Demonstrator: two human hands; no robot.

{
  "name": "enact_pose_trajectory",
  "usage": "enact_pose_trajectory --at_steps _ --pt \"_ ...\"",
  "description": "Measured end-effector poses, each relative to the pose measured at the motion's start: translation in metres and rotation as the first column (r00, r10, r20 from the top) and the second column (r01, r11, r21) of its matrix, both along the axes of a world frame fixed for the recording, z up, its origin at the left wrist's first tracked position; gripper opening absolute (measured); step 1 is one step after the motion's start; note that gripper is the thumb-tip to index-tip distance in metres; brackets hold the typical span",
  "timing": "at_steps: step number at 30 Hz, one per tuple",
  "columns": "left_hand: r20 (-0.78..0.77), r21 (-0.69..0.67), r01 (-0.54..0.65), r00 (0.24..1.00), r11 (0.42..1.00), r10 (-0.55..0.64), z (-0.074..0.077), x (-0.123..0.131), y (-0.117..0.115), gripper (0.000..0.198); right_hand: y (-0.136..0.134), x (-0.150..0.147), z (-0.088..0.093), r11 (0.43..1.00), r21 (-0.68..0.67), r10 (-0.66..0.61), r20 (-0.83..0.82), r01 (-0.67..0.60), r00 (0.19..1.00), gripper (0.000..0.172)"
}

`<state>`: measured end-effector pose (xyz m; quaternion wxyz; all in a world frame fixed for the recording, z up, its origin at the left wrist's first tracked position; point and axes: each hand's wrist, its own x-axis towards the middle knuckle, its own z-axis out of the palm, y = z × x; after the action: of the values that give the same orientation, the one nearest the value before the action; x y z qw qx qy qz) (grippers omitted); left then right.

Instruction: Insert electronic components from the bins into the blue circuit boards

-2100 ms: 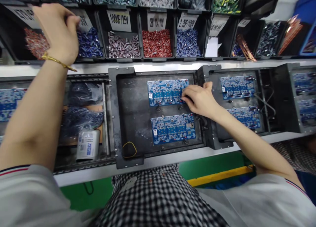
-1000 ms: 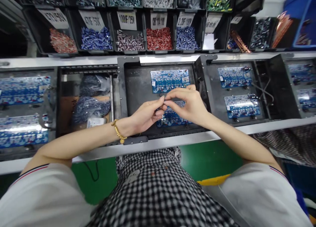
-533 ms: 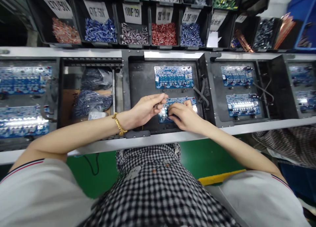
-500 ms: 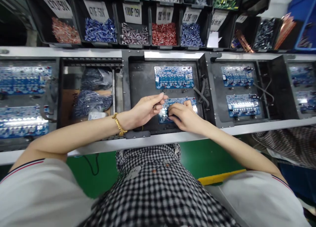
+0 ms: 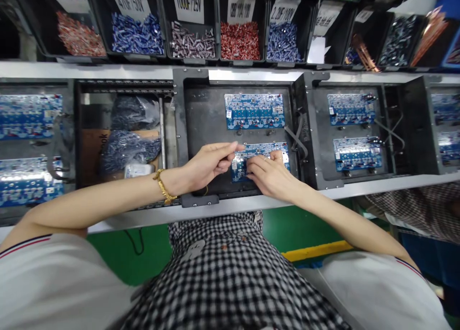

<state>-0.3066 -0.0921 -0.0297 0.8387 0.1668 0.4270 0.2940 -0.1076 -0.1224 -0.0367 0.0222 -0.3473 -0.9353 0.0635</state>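
Note:
My right hand [image 5: 268, 174] bends over the nearer blue circuit board [image 5: 240, 166], its fingertips down on the board's surface. Whatever those fingers hold is hidden beneath them. Just left of that board my left hand [image 5: 212, 166] hovers with its fingers curled and the thumb pressed to the index finger. Anything in that pinch is too small to make out. A second blue circuit board [image 5: 254, 112] lies farther back in the same black tray [image 5: 203, 114]. Both boards carry many small parts.
Bins of loose components line the back, among them red capacitors [image 5: 240, 40] and blue ones [image 5: 138, 35]. Another tray [image 5: 319, 153] with two boards stands to the right. Bagged parts [image 5: 131, 150] lie in a gap on the left. A metal rail [image 5: 230, 210] runs along the front.
The view has shifted slightly, so the bins sit higher. Both hands stay at the nearer board. The right hand's fingers have shifted slightly; the left hand keeps its pinch.

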Motion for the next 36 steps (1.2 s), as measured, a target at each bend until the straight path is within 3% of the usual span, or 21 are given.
enact_pose_trajectory --at_steps 4,8,11,14,16,21,27,30,36 --pt "0.01 -0.027 -0.037 0.999 0.999 0.038 0.0 -0.001 -0.002 0.017 -0.001 0.001 -0.002 0.998 -0.056 -0.022 -0.032 0.02 0.999 0.015" --pt "-0.006 -0.05 -0.019 1.0 0.999 0.019 0.002 0.001 -0.006 0.022 -0.005 0.001 -0.003 0.999 0.004 -0.034 -0.014 0.034 0.999 0.019" --pt "-0.016 -0.054 -0.001 1.0 0.999 0.0 0.004 0.007 -0.012 0.026 -0.004 -0.001 0.003 0.991 -0.028 -0.133 -0.165 0.13 0.977 0.017" --pt "-0.019 -0.038 0.022 1.0 0.999 -0.022 0.008 0.017 -0.017 0.028 0.001 -0.004 0.017 0.96 -0.055 -0.276 -0.353 0.274 0.894 0.012" --pt "0.008 -0.038 0.038 0.999 0.999 -0.037 0.012 0.023 -0.019 0.029 0.004 -0.004 0.025 0.952 -0.036 -0.296 -0.375 0.305 0.878 0.01" --pt "0.011 -0.105 0.074 0.997 0.992 -0.073 0.013 0.026 -0.013 0.024 0.004 0.019 0.025 0.956 -0.085 -0.293 -0.241 0.281 0.925 0.008" --pt "-0.068 -0.013 0.079 0.994 0.997 -0.08 0.0 0.026 -0.002 0.021 0.0 0.04 0.004 0.946 -0.246 -0.242 -0.103 0.211 0.965 0.014" --pt "-0.035 -0.02 0.096 0.995 0.995 -0.096 0.002 0.029 0.0 0.024 0.001 0.037 0.004 0.957 -0.22 -0.21 -0.082 0.188 0.974 0.014" --pt "-0.045 -0.066 0.093 0.994 0.994 -0.096 0.005 0.029 0.001 0.018 -0.007 0.034 0.005 0.989 -0.043 -0.145 0.004 0.145 0.989 0.02"
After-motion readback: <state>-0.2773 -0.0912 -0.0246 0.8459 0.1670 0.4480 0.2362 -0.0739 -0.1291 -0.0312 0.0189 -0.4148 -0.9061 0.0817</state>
